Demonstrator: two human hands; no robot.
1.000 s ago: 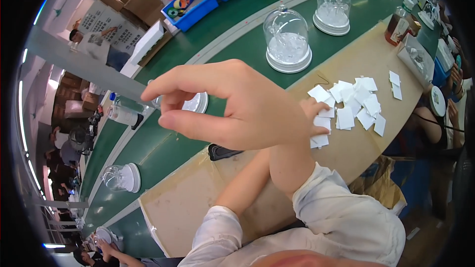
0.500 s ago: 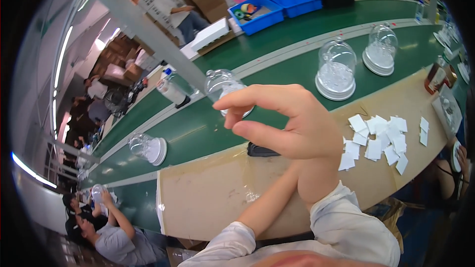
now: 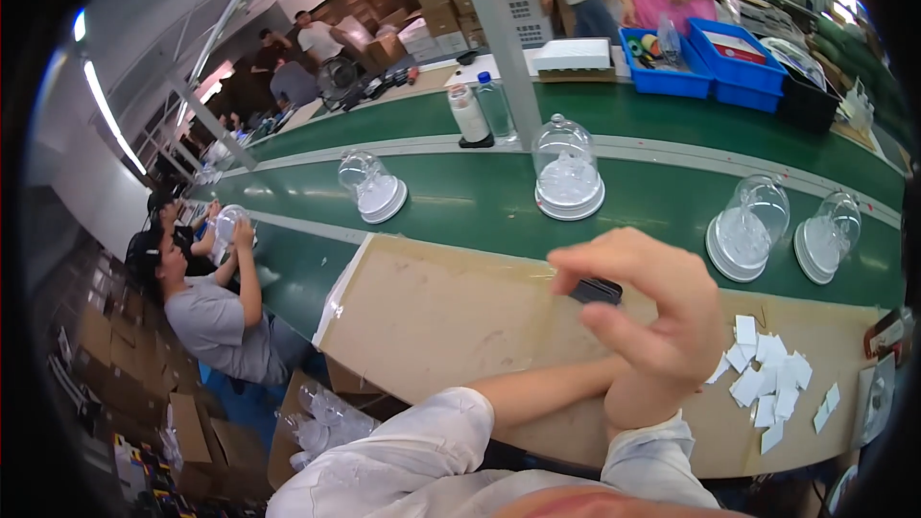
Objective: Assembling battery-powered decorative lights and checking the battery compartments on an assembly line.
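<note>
My right hand (image 3: 662, 312) is raised over the brown board (image 3: 432, 297), its thumb and index finger curved apart with nothing between them. Its other fingers are mostly hidden. My left forearm (image 3: 547, 398) crosses behind the right wrist, so the left hand is out of sight. Just beyond the right fingertips lies a dark flat object (image 3: 597, 290), partly covered. White cards (image 3: 767, 379) lie in a loose pile right of the hand. On the green belt beyond stands a clear dome on a white base (image 3: 568, 177), with clear pieces inside.
More domes stand on the belt at left (image 3: 374, 187) and right (image 3: 746, 230). A white bottle (image 3: 467, 115) and a clear bottle (image 3: 495, 110) stand by a grey post (image 3: 499, 38). Blue bins (image 3: 734, 67) are across the belt. At left, a person in grey (image 3: 216, 312) holds a dome.
My view has swung left, so the belt, domes and bins appear shifted right. My right hand keeps its curved, empty pose, and the left forearm still passes behind it.
</note>
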